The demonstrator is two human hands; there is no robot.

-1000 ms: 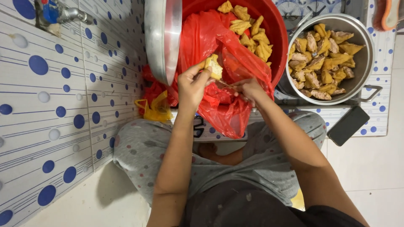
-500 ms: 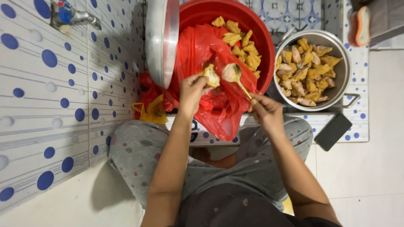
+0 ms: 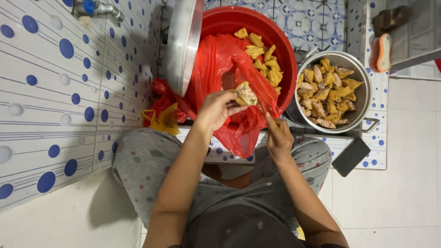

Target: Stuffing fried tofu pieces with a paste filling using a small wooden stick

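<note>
My left hand (image 3: pixel 215 110) pinches a fried tofu puff (image 3: pixel 246 93) with pale filling showing in its cut side, above the red plastic bag (image 3: pixel 216 59). The bag lines a red basin (image 3: pixel 280 39) that holds several plain golden tofu puffs (image 3: pixel 265 62). My right hand (image 3: pixel 278 139) sits lower, just in front of the bag's hanging edge, fingers closed on a thin spoon handle; the spoon's bowl is hidden. A steel pot (image 3: pixel 364 98) to the right is filled with several tofu puffs (image 3: pixel 327 92).
A round metal lid (image 3: pixel 183 43) leans against the basin's left side. Crumpled red and yellow bags (image 3: pixel 161 115) lie by the dotted tile wall. A dark phone (image 3: pixel 351 157) lies below the pot; a sandal (image 3: pixel 383 51) and a tap (image 3: pixel 98 8) are farther off.
My right hand has dropped down and away from the puff, taking the spoon with it. My left hand still holds the puff, turned slightly to the right.
</note>
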